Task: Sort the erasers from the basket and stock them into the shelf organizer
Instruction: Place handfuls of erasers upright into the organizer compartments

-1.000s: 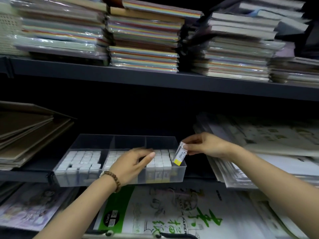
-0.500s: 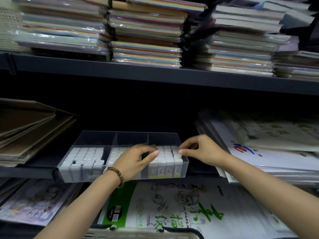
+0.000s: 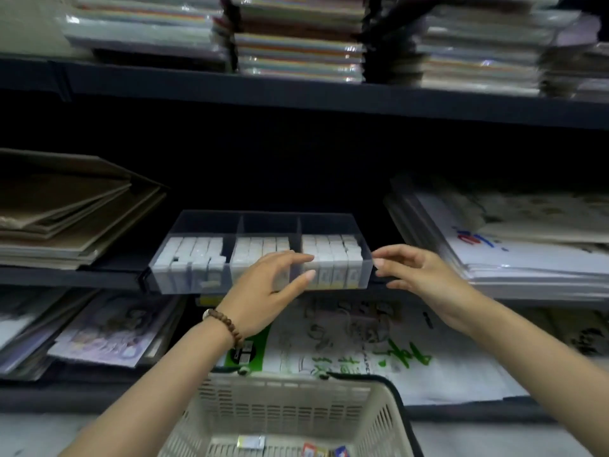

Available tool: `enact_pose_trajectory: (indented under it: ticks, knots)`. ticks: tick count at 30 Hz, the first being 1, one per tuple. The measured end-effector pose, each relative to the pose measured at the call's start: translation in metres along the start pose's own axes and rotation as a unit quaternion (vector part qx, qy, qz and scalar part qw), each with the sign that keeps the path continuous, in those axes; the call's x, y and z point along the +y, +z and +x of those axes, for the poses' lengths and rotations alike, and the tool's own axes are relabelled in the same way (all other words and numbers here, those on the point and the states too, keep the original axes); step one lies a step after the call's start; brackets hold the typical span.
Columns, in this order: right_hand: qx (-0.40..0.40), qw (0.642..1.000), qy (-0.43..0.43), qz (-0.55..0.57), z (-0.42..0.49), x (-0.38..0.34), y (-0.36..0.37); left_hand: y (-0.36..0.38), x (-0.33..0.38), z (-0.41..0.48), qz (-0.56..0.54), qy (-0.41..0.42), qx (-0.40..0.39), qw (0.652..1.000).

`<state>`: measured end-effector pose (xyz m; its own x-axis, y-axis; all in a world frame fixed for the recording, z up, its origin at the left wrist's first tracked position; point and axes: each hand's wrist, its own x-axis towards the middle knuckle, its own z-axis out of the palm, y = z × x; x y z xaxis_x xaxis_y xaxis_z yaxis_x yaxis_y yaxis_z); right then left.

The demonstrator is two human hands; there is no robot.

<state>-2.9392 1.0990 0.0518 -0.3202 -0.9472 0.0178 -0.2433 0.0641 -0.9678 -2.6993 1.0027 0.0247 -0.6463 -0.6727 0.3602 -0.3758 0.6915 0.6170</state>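
Erasers (image 3: 331, 258), small white sleeved blocks, stand in tight rows in all three compartments of the clear hard-plastic shelf organizer (image 3: 263, 222), at the front edge of the shelf (image 3: 82, 278). Left hand (image 3: 263, 291): fingers relaxed and spread, empty, before its front wall. Right hand (image 3: 418, 278): loosely curled, empty, just beside its right end. Step looks between placements. Next: reach down into the cream lattice basket (image 3: 280, 407) and pinch a loose eraser (image 3: 250, 441).

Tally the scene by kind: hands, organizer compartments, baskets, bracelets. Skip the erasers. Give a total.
Bare hands: 2, left hand and right hand
Clear plastic organizer compartments: 3
Cream plastic mesh basket: 1
Brown beaded bracelet: 1
Total: 7
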Motion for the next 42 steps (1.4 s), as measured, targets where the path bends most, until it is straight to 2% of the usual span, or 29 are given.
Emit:
enact_pose_trajectory:
  ticks: [4, 8, 13, 16, 19, 22, 26, 29, 35, 39, 42]
  knots:
    - [-0.089, 0.992, 0.081, 0.026, -0.034, 0.05, 0.026, 0.022, -0.013, -0.051, -0.047, -0.037, -0.043, 0.997]
    - [-0.148, 0.965, 0.215, -0.011, -0.059, 0.132, 0.065, 0.065, -0.054, -0.105, -0.098, -0.149, -0.118, 0.977]
    - [-0.183, 0.905, 0.382, -0.029, -0.095, 0.237, 0.107, 0.127, -0.111, -0.178, -0.128, -0.311, -0.239, 0.911]
    - [-0.172, 0.881, 0.437, -0.06, -0.115, 0.283, 0.126, 0.153, -0.138, -0.213, -0.119, -0.373, -0.305, 0.868]
    - [-0.21, 0.847, 0.475, -0.111, -0.135, 0.321, 0.142, 0.169, -0.167, -0.245, -0.095, -0.439, -0.39, 0.804]
    - [-0.239, 0.832, 0.473, -0.163, -0.15, 0.348, 0.158, 0.181, -0.186, -0.273, -0.052, -0.447, -0.463, 0.764]
    - [-0.187, 0.873, 0.422, -0.155, -0.167, 0.369, 0.17, 0.19, -0.194, -0.286, -0.084, -0.446, -0.486, 0.747]
    - [-0.187, 0.877, 0.416, -0.151, -0.171, 0.375, 0.171, 0.195, -0.2, -0.285, -0.087, -0.449, -0.482, 0.747]
    - [-0.216, 0.87, 0.411, -0.164, -0.175, 0.381, 0.177, 0.204, -0.203, -0.288, 0.01, -0.432, -0.517, 0.739]
    - [-0.225, 0.871, 0.407, -0.159, -0.177, 0.381, 0.186, 0.205, -0.208, -0.29, -0.017, -0.435, -0.518, 0.736]
    - [-0.251, 0.864, 0.413, -0.143, -0.177, 0.377, 0.195, 0.203, -0.207, -0.292, -0.066, -0.428, -0.489, 0.757]
